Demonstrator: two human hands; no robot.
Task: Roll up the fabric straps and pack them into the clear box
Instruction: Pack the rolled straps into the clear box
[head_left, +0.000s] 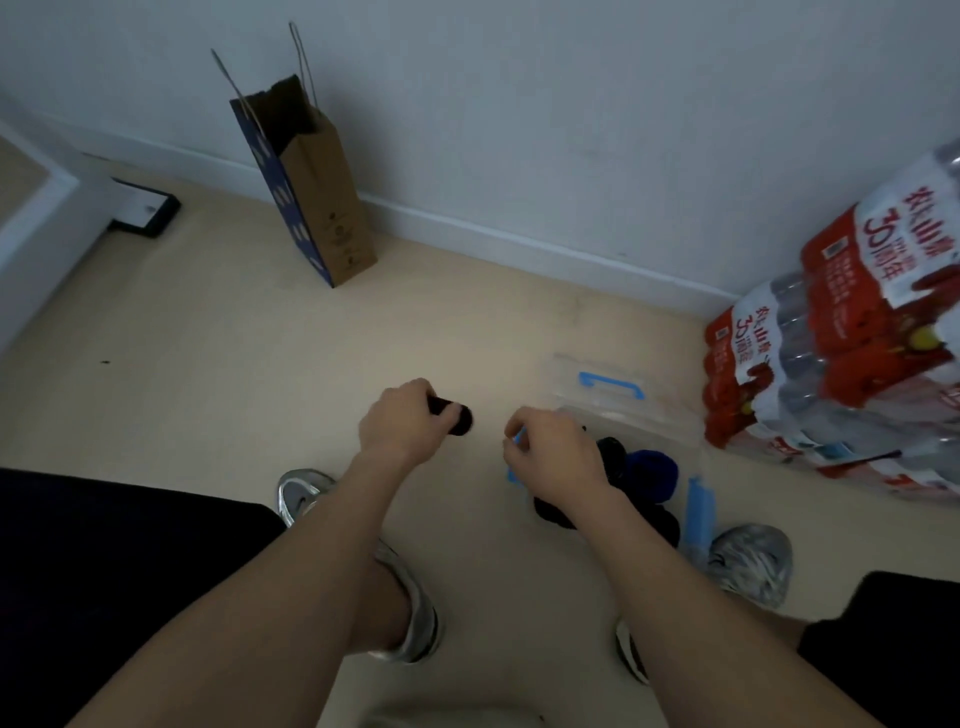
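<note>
My left hand (400, 423) grips a rolled black fabric strap (457, 415) above the floor, left of the clear box (698, 519). The box stands on the floor with blue clips, and its clear lid with a blue handle (613, 385) leans open behind it. Inside lie several rolled straps, black ones (613, 457) and a dark blue one (652, 475). My right hand (550, 454) hovers over the box's left edge with its fingers curled near a blue clip; whether it holds anything is unclear.
A brown and blue paper bag (317, 192) stands by the wall at the back. Red-wrapped packs of water bottles (841, 332) are stacked to the right of the box. My two grey shoes (753, 561) rest on the beige floor beneath my arms.
</note>
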